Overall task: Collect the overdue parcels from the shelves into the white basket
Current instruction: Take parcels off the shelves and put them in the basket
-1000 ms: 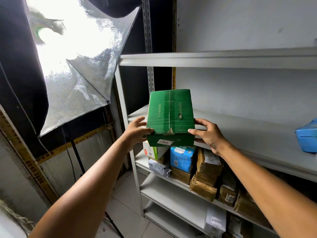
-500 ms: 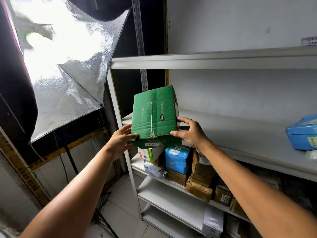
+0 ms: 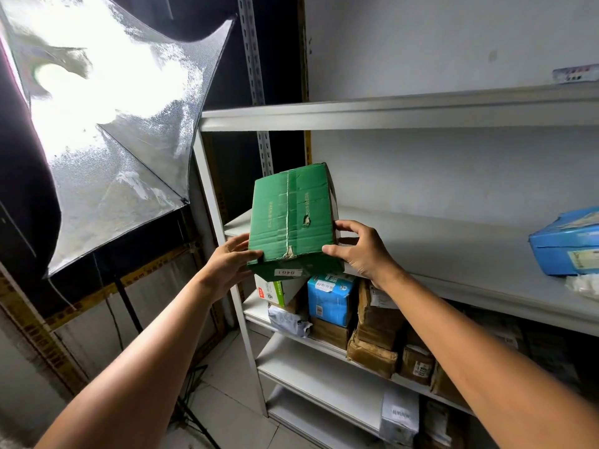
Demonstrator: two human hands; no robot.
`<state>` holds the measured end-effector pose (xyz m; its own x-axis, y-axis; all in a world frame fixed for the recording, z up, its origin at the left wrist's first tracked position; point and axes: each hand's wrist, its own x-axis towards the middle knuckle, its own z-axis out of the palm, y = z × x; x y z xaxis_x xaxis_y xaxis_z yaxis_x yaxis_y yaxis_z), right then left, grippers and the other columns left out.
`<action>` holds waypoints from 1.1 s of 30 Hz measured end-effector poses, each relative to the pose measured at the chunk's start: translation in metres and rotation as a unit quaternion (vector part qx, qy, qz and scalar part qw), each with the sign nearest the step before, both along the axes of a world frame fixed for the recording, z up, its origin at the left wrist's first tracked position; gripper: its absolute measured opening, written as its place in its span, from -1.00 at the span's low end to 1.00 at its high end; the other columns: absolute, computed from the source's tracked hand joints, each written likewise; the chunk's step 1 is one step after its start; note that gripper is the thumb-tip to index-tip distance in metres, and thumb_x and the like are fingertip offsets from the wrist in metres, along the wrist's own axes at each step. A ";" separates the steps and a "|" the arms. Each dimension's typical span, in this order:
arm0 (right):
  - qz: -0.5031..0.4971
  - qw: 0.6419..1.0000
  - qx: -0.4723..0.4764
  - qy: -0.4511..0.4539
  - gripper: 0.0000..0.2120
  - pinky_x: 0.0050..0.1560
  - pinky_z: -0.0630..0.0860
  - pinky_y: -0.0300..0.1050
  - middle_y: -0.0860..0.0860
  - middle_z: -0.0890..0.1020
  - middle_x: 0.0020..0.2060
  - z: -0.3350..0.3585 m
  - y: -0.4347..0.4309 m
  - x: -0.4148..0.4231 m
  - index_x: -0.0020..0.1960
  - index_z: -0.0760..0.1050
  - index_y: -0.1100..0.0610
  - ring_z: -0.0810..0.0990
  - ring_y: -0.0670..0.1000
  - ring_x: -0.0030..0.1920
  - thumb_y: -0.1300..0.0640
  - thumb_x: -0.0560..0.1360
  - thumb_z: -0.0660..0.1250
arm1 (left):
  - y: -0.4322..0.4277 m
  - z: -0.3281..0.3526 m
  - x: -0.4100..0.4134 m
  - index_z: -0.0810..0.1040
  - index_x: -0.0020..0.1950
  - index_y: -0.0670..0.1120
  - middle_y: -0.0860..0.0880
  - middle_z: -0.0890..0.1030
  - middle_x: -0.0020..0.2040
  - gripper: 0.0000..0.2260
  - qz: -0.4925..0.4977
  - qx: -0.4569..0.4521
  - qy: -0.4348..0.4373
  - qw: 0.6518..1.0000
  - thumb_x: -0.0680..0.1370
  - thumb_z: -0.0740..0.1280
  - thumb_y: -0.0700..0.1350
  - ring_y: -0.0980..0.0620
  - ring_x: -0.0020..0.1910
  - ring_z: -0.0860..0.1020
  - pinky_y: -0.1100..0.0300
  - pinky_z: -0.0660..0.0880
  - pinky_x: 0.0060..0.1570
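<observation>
A green cardboard parcel (image 3: 291,218) with a taped seam and a small white label is held in the air, tilted, in front of the left end of the white shelving unit (image 3: 389,113). My left hand (image 3: 227,264) grips its lower left corner with the thumb on the front face. My right hand (image 3: 359,251) grips its lower right edge, fingers curled round the side. No white basket is in view.
A blue parcel (image 3: 564,244) lies at the right end of the middle shelf. The shelf below holds several parcels: a blue box (image 3: 330,299), brown taped boxes (image 3: 376,328), a white-green box (image 3: 275,291). A bright softbox lamp (image 3: 107,118) on a stand is at the left.
Both hands have turned the green parcel so its top leans right, and brought it slightly lower and to the left. The view has shifted a little to the right.
</observation>
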<state>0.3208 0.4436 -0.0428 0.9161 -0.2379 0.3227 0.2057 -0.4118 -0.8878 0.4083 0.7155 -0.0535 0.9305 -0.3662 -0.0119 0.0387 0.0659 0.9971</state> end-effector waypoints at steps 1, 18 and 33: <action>-0.001 1.000 0.009 0.002 -0.37 0.10 0.47 -0.26 0.02 0.52 0.30 0.000 -0.003 -0.001 0.37 0.46 0.11 0.54 -0.06 0.12 0.11 0.36 0.58 | -0.003 0.002 0.000 0.44 0.42 -0.06 -0.07 0.62 0.28 -0.50 0.000 0.010 -0.006 1.000 0.51 0.42 -0.31 -0.04 0.17 0.64 -0.12 0.51 0.26; -0.097 0.989 0.108 0.017 -0.47 -0.05 0.60 -0.16 0.00 0.48 0.30 -0.001 -0.144 -0.081 0.36 0.46 0.07 0.60 -0.05 0.01 0.22 0.43 0.50 | -0.169 0.024 -0.040 0.44 0.41 -0.07 -0.06 0.59 0.26 -0.52 -0.078 0.058 -0.053 0.994 0.52 0.37 -0.34 -0.07 0.21 0.59 0.09 0.55 0.03; -0.238 0.955 0.173 0.041 -0.43 0.05 0.61 0.10 0.02 0.48 0.36 -0.021 -0.267 -0.083 0.39 0.44 0.04 0.56 0.08 0.20 0.25 0.43 0.49 | -0.336 0.002 0.022 0.43 0.44 0.00 -0.03 0.62 0.22 -0.53 -0.212 0.087 -0.049 0.972 0.55 0.38 -0.26 0.01 0.18 0.59 0.01 0.56 0.10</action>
<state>0.2383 0.1768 -0.0639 0.6967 -0.7127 0.0815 -0.0074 -0.1208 -0.9926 0.4305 0.3793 -0.0511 0.6963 -0.7173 -0.0277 -0.0695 -0.1058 0.9920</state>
